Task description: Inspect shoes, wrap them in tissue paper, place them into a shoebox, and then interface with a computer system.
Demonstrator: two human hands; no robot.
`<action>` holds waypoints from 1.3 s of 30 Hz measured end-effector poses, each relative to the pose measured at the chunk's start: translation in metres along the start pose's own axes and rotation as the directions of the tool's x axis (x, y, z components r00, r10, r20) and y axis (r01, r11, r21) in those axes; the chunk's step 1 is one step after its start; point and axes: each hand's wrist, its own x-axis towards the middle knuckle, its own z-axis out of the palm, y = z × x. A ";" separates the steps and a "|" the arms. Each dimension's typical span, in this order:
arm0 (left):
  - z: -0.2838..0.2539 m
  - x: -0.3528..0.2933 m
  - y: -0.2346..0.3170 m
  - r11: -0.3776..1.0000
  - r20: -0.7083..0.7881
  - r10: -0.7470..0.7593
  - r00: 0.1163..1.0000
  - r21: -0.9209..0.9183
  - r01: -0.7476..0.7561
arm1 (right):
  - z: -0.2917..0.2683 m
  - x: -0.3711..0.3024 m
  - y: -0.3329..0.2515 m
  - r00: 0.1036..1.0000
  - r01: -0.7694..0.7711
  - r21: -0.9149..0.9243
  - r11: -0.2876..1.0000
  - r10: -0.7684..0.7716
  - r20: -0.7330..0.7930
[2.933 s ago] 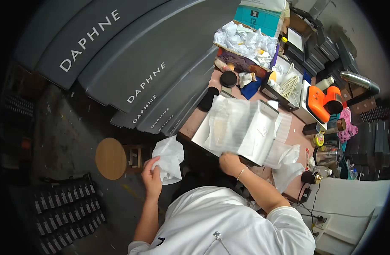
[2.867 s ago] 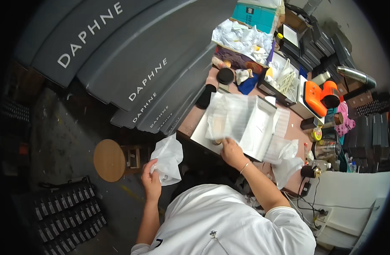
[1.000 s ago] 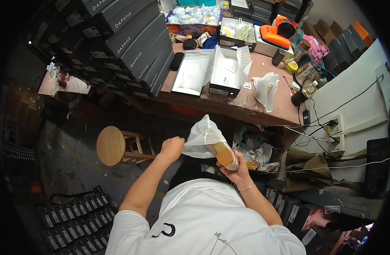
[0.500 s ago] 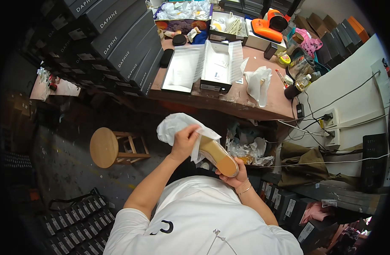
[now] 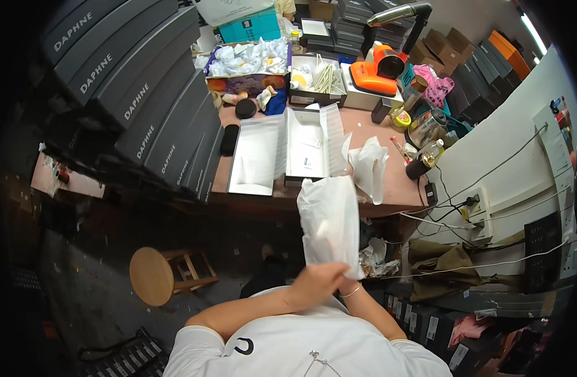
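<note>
A white shoe bag (image 5: 329,220) of thin paper or cloth hangs in front of me at the table's near edge. A faint yellowish shape shows through it; the sandal-like shoe itself is covered. My left hand (image 5: 318,283), slightly blurred, reaches across and closes on the bag's near right corner. My right hand (image 5: 349,287) is at the same near end, mostly hidden behind the left hand and the bag, with a thin bracelet at its wrist. Just beyond the bag, a shoebox (image 5: 307,151) lined with white paper stands without cover beside its white-lined lid (image 5: 254,160).
Tall stacks of dark shoeboxes (image 5: 137,107) rise at the left of the pink table (image 5: 398,182). Crumpled white paper (image 5: 369,169) lies right of the box. Bottles and an orange device (image 5: 373,78) stand farther back. A wooden stool (image 5: 152,276) is at lower left; cables (image 5: 439,220) hang at right.
The shoe, half uncovered before, is now inside the white bag. Bag and hands have swung toward the table, and my left hand has moved down to the bag's near end.
</note>
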 end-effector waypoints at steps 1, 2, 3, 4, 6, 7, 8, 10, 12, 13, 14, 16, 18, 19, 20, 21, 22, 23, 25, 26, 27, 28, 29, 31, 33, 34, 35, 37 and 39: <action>0.005 0.004 -0.004 0.997 0.136 0.067 0.988 0.015 -0.070 | 0.006 0.007 -0.009 0.999 0.037 -0.023 0.999 -0.038 -0.028; 0.004 0.011 -0.009 0.990 0.259 0.122 0.958 0.042 -0.137 | 0.013 0.018 -0.012 0.997 0.069 -0.044 0.997 -0.071 -0.034; -0.011 0.020 -0.019 0.998 0.319 0.055 0.946 0.001 -0.058 | 0.021 0.029 -0.012 0.994 0.102 -0.080 0.992 -0.105 -0.038; -0.034 0.026 -0.024 0.998 0.209 0.062 0.976 -0.016 -0.060 | 0.027 0.042 -0.006 0.991 0.127 -0.113 0.985 -0.131 -0.035; -0.082 0.037 -0.028 0.995 0.003 0.079 0.997 -0.060 -0.079 | 0.041 0.066 0.008 0.978 0.196 -0.261 0.945 -0.206 -0.014; -0.094 0.040 -0.040 0.988 -0.186 -0.082 0.979 -0.141 0.056 | 0.044 0.078 0.016 0.968 0.235 -0.378 0.896 -0.252 0.003; -0.103 0.043 -0.054 0.954 -0.329 -0.247 0.911 -0.246 0.170 | 0.048 0.083 0.026 0.951 0.277 -0.499 0.821 -0.308 0.022; -0.116 0.049 -0.097 0.182 0.162 -0.627 0.762 -0.921 0.345 | 0.045 0.095 0.081 0.917 0.376 -0.701 0.606 -0.350 0.189; -0.124 0.060 -0.121 0.114 0.090 -0.706 0.703 -0.965 0.238 | 0.067 0.104 0.096 0.818 0.562 -0.770 0.302 -0.343 0.462; -0.133 0.064 -0.127 0.247 -0.063 -0.725 0.686 -0.954 0.173 | 0.079 0.104 0.077 0.691 0.709 -0.703 0.056 -0.255 0.677; -0.147 0.074 -0.126 0.377 -0.213 -0.723 0.658 -0.919 0.117 | 0.095 0.106 0.050 0.710 0.695 -0.694 -0.190 0.026 0.704; -0.177 0.081 -0.143 0.587 -0.449 -0.684 0.575 -0.807 0.067 | 0.104 0.096 -0.002 0.825 0.541 -0.783 0.308 -0.009 0.566; -0.187 0.092 -0.159 0.852 -0.660 -0.477 0.581 -0.510 0.121 | 0.072 0.098 -0.002 0.949 0.032 -0.628 0.778 0.173 0.262; -0.187 0.098 -0.164 0.933 -0.730 -0.349 0.587 -0.326 0.149 | 0.066 0.104 -0.004 0.963 0.019 -0.527 0.850 0.126 0.239; -0.174 0.112 -0.154 0.947 -0.704 -0.321 0.633 -0.231 0.224 | 0.072 0.113 -0.018 0.974 0.008 -0.419 0.908 0.087 0.208; -0.150 0.126 -0.140 0.947 -0.669 -0.301 0.680 -0.129 0.294 | 0.083 0.128 -0.023 0.972 0.042 -0.285 0.958 0.028 0.235; -0.123 0.131 -0.136 0.937 -0.503 -0.342 0.794 -0.246 0.248 | 0.099 0.143 -0.024 0.979 0.125 -0.082 0.989 -0.110 0.175; -0.105 0.129 -0.130 0.941 -0.291 -0.320 0.902 0.015 0.339 | 0.091 0.158 -0.018 0.994 0.109 -0.147 0.983 -0.111 -0.005; -0.077 0.122 -0.150 0.986 -0.199 -0.056 0.978 0.146 0.086 | 0.084 0.194 -0.039 0.976 0.162 -0.042 0.986 -0.167 -0.142; -0.083 0.132 -0.149 0.985 -0.197 -0.123 0.973 -0.143 0.095 | 0.078 0.207 -0.064 0.995 0.083 -0.042 0.996 -0.085 -0.053; -0.086 0.126 -0.161 0.914 -0.125 -0.351 0.928 -0.262 0.311 | 0.063 0.221 -0.072 0.998 0.053 -0.020 0.998 -0.053 0.031; -0.087 0.114 -0.180 0.782 -0.029 -0.552 0.833 -0.363 0.506 | 0.051 0.236 -0.076 0.993 0.021 0.000 1.000 -0.021 0.115; -0.090 0.100 -0.201 0.428 0.084 -0.780 0.621 -0.652 0.626 | 0.050 0.255 -0.082 0.981 -0.078 -0.021 0.997 0.080 0.177; -0.091 0.081 -0.235 -0.178 0.363 -0.870 0.334 -0.863 0.473 | 0.033 0.293 -0.050 0.964 -0.198 -0.128 0.972 0.216 0.155; -0.086 0.086 -0.252 -0.217 0.311 -0.888 0.339 -0.933 0.286 | 0.032 0.325 -0.025 0.934 -0.274 -0.439 0.856 0.345 0.090; -0.082 0.088 -0.257 -0.238 0.291 -0.895 0.339 -0.953 0.190 | 0.018 0.333 -0.004 0.931 -0.186 -0.692 0.698 0.351 0.104; -0.078 0.095 -0.263 -0.268 0.272 -0.899 0.343 -0.961 0.060 | -0.003 0.339 0.021 0.929 -0.077 -0.876 0.476 0.352 0.110; -0.065 0.102 -0.279 -0.203 0.169 -0.937 0.305 -0.976 -0.083 | -0.012 0.345 0.036 0.927 0.101 -0.986 0.130 0.347 0.140; -0.062 0.109 -0.283 -0.030 -0.003 -0.961 0.278 -0.993 -0.115 | 0.000 0.343 0.032 0.931 0.192 -0.981 -0.026 0.321 0.173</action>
